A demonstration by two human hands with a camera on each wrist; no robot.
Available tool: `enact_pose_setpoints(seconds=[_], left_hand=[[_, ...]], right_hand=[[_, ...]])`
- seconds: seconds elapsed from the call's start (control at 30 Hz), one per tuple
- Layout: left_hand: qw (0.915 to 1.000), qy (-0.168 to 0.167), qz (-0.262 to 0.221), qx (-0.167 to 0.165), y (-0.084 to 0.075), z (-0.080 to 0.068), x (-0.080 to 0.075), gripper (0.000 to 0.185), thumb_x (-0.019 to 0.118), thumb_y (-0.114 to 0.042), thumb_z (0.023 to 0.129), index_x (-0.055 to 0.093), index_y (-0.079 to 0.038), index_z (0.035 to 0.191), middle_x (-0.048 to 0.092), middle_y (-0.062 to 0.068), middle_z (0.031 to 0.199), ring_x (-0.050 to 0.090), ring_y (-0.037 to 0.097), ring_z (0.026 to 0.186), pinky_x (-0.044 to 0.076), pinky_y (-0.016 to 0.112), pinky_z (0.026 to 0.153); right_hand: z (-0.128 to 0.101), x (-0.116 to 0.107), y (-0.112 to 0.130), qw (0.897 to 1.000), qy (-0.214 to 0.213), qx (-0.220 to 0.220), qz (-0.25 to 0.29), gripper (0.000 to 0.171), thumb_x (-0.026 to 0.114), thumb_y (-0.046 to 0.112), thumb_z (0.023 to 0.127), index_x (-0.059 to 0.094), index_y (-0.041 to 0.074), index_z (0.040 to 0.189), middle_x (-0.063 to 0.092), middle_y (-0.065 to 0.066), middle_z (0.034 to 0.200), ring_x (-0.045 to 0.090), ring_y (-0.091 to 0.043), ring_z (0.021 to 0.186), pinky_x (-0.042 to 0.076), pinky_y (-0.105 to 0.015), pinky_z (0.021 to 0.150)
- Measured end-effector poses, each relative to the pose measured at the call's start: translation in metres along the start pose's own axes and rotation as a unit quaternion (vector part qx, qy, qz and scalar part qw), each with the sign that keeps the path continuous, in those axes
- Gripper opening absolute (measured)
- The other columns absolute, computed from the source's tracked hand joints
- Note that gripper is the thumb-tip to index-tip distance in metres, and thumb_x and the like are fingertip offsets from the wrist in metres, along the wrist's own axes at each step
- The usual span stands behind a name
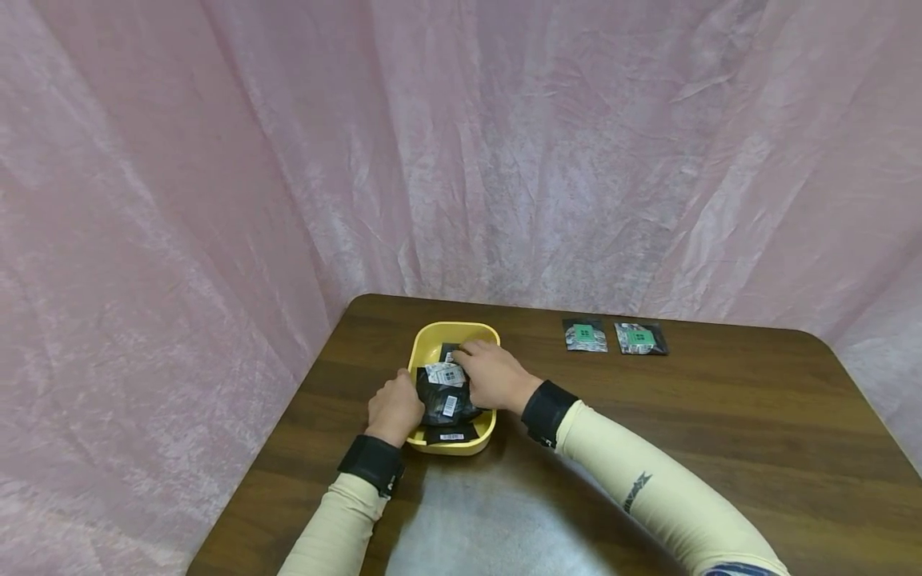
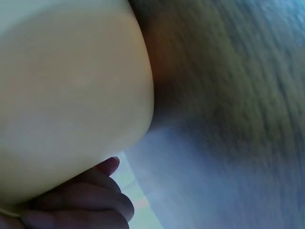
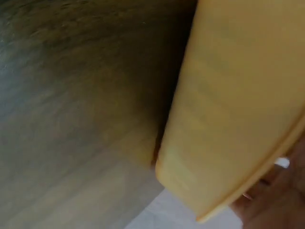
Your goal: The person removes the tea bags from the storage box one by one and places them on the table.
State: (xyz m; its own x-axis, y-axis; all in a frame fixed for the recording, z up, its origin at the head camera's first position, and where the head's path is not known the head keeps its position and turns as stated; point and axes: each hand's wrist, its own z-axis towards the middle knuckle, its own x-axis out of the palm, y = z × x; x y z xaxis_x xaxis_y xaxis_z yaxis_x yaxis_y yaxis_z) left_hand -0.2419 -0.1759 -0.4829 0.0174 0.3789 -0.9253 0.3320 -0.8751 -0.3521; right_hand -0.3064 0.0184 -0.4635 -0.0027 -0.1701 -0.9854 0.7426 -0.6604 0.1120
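Note:
A yellow plastic basin (image 1: 454,330) stands on the table and holds several small black packets (image 1: 441,410) with white barcode labels. My left hand (image 1: 396,408) grips the basin's left side; its curled fingers (image 2: 90,200) show against the basin wall (image 2: 81,95) in the left wrist view. Over the right rim reaches my right hand (image 1: 495,376), its fingers down among the packets near a silvery-white one (image 1: 445,374). Its fingertips are largely hidden, so a hold on a packet cannot be made out. The right wrist view shows the basin's outer wall (image 3: 228,95) beside this hand.
Two flat black-and-silver packets with green labels lie near the table's back edge, a left one (image 1: 585,336) and a right one (image 1: 641,338). The brown wooden table (image 1: 720,400) has rounded back corners. Behind it hangs a pink curtain (image 1: 461,160).

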Motion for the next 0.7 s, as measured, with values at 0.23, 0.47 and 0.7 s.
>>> enact_pose_setpoints(seconds=[0.23,0.47,0.7], left_hand=[[0.9997,-0.015,0.003,0.018,0.0020,-0.0006,-0.0014,0.035,0.069,-0.013,0.095,0.060,0.003,0.124,0.075,0.023,0.106,0.075,0.039,0.095,0.059,0.055,0.079],[0.9999,-0.008,0.001,0.008,0.0003,-0.0018,-0.0033,0.036,0.070,-0.013,0.096,0.059,0.003,0.127,0.074,0.023,0.108,0.074,0.037,0.095,0.059,0.055,0.082],[1.0000,-0.005,-0.001,0.005,0.0010,-0.0019,-0.0021,0.036,0.069,-0.013,0.096,0.058,0.003,0.127,0.074,0.022,0.107,0.073,0.035,0.094,0.059,0.054,0.082]], right_hand=[[0.0048,0.0055,0.0056,0.994,0.103,0.010,-0.023,0.074,0.074,0.021,0.089,0.051,0.018,0.159,0.053,-0.010,0.164,0.053,-0.026,0.152,0.044,-0.050,0.120],[0.0030,0.0064,0.0080,0.997,0.080,0.011,-0.014,0.060,0.066,0.013,0.093,0.060,0.018,0.152,0.061,-0.010,0.157,0.059,-0.025,0.146,0.045,-0.051,0.116],[-0.0003,0.0077,0.0078,0.998,0.058,0.012,0.024,0.054,0.061,0.007,0.093,0.065,0.015,0.146,0.066,-0.012,0.151,0.061,-0.031,0.142,0.046,-0.053,0.115]])
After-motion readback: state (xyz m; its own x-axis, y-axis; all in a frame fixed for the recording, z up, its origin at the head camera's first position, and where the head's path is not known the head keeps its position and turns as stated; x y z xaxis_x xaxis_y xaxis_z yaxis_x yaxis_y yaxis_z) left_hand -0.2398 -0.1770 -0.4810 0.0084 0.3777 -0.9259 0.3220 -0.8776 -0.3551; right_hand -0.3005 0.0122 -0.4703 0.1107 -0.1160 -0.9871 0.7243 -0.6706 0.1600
